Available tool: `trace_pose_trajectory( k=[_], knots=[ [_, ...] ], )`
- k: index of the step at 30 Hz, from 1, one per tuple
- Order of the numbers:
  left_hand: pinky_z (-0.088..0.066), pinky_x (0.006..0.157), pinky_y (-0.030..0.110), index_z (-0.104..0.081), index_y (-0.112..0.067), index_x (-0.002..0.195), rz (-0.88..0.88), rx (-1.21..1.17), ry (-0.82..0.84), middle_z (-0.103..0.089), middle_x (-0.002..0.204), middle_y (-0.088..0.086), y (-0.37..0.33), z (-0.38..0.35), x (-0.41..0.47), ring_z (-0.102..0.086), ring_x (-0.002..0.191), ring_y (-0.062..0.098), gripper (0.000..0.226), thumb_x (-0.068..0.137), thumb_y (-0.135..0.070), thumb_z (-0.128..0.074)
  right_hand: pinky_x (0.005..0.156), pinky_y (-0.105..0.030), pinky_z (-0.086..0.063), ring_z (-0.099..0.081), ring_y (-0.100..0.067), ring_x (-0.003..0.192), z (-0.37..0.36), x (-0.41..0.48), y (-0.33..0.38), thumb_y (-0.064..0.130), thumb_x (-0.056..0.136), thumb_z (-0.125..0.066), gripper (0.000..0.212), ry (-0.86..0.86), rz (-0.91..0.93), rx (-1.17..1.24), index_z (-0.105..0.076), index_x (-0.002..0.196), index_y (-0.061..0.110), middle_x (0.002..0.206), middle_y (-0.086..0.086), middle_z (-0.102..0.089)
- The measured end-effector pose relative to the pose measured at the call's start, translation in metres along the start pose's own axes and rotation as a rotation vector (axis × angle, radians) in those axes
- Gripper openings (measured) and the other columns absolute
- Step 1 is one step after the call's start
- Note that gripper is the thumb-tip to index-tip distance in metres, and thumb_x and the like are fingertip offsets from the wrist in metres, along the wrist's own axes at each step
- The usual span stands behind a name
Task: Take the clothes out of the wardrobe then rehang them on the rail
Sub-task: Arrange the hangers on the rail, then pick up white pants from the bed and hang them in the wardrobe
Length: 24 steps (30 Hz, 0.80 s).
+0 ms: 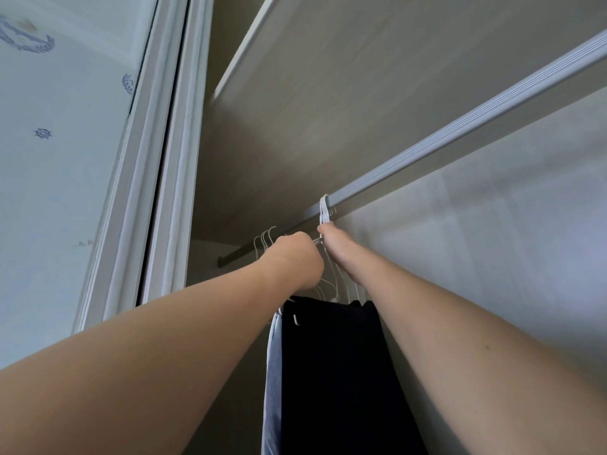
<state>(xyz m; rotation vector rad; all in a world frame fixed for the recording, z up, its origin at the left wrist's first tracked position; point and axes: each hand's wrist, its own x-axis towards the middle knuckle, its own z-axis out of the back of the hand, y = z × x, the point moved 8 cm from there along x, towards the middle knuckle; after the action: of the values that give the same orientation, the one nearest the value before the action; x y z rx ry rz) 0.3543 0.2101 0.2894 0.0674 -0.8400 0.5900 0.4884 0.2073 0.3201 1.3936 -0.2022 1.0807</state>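
A grey ribbed rail (460, 126) runs from the upper right down to the wardrobe's left wall. Several white hangers hook over it; one bunch of hooks (324, 208) sits right above my right hand (338, 251), which grips the hanger necks just under the rail. My left hand (295, 254) is curled round hanger wires next to it. More white hooks (264, 239) hang further left on the rail. Black clothes (338, 372) and a blue garment (274, 389) hang below my hands, between my forearms.
The underside of a pale shelf (328, 93) lies close above the rail. The wardrobe's back wall (492, 257) is on the right. A white sliding-door frame (164, 192) and patterned wallpaper (49, 159) stand at the left.
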Motion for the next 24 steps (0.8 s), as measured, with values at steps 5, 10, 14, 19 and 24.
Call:
trace_pose_trajectory(
  k=[5,10,14,19,24],
  knots=[
    [-0.045,0.071,0.037,-0.046,-0.012,0.092,-0.044,0.116,-0.019,-0.05,0.089,0.009,-0.004,0.004,-0.006,-0.051,0.083,0.032,0.008,0.09,-0.004,-0.046,0.102,-0.035,-0.031,-0.041,-0.025,0.128,0.011,-0.016,-0.003,0.027,0.103,-0.028,0.04,0.026,0.023,-0.003,-0.045,0.137,0.013,0.143,-0.012,-0.045],
    [-0.039,0.071,0.038,-0.047,-0.013,0.11,-0.072,0.288,-0.004,-0.05,0.099,0.006,-0.002,0.016,-0.03,-0.048,0.086,0.03,0.018,0.092,-0.01,-0.047,0.104,-0.031,-0.03,-0.039,-0.026,0.135,0.024,-0.042,-0.006,0.029,0.104,-0.03,0.042,0.029,0.067,-0.121,-0.045,0.141,0.014,0.149,-0.01,-0.043],
    [-0.038,0.089,0.043,-0.05,-0.014,0.126,-0.172,0.419,-0.094,-0.055,0.129,0.008,0.007,0.039,-0.054,-0.046,0.118,0.031,0.038,0.102,-0.04,-0.037,0.12,-0.042,-0.017,-0.017,-0.021,0.149,0.041,-0.072,0.008,0.041,0.102,-0.035,0.06,-0.053,0.172,-0.435,-0.016,0.157,0.024,0.164,0.003,-0.014],
    [-0.009,0.123,0.051,-0.033,-0.022,0.152,-0.321,0.445,-0.375,-0.031,0.16,0.004,0.037,0.077,-0.119,-0.012,0.151,0.031,0.065,0.1,-0.059,-0.024,0.117,-0.056,-0.009,-0.003,-0.017,0.151,0.031,-0.137,0.043,0.051,0.1,-0.029,0.062,-0.229,0.376,-0.763,-0.007,0.156,0.035,0.165,0.009,-0.002],
    [0.008,0.121,0.055,-0.007,-0.029,0.158,-0.237,0.503,-0.405,0.001,0.167,0.005,0.112,0.107,-0.208,0.017,0.151,0.032,0.069,0.097,-0.062,-0.013,0.116,-0.059,0.0,0.009,-0.014,0.15,-0.021,-0.234,0.075,0.056,0.099,-0.024,0.063,-0.231,0.498,-0.787,-0.004,0.155,0.037,0.164,0.013,0.006]
  ],
)
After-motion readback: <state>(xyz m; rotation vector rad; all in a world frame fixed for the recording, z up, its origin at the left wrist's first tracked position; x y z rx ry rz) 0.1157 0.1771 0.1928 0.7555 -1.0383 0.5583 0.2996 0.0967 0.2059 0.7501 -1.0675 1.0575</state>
